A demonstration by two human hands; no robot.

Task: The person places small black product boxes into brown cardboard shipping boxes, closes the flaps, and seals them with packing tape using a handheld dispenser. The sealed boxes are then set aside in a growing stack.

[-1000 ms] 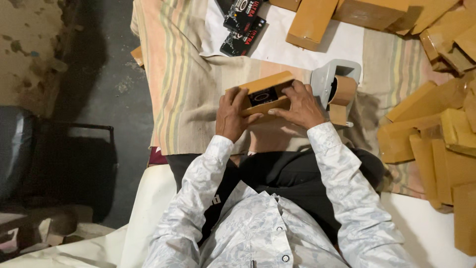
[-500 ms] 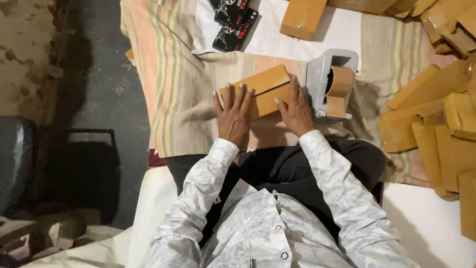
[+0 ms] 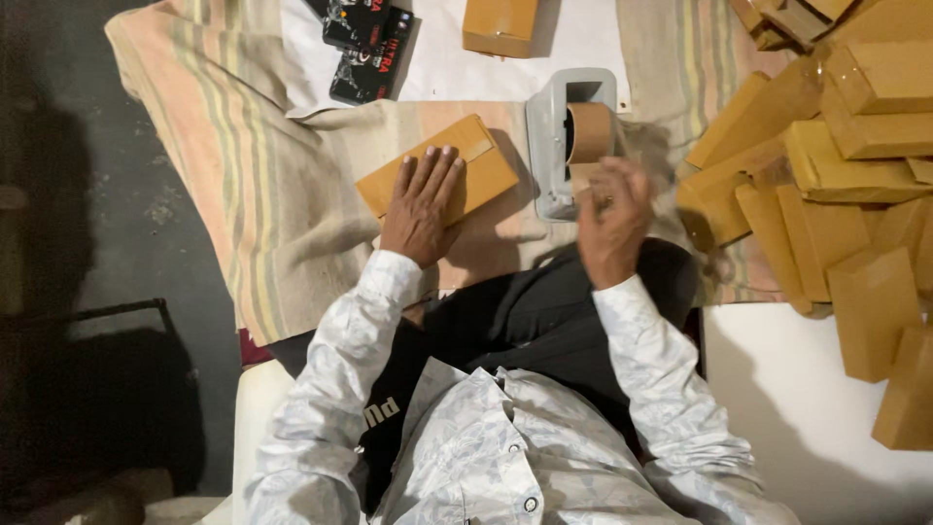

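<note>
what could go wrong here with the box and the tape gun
1. The left hand lies flat on the brown cardboard box, which sits on a wrinkled striped cloth; the box might slide or tilt on the folds.
2. The right hand is motion-blurred close to the grey tape dispenser; a hasty grab could catch a finger on its cutting edge or knock it over.
3. The loose pile of wrapped brown boxes beside that hand could get nudged.
</note>
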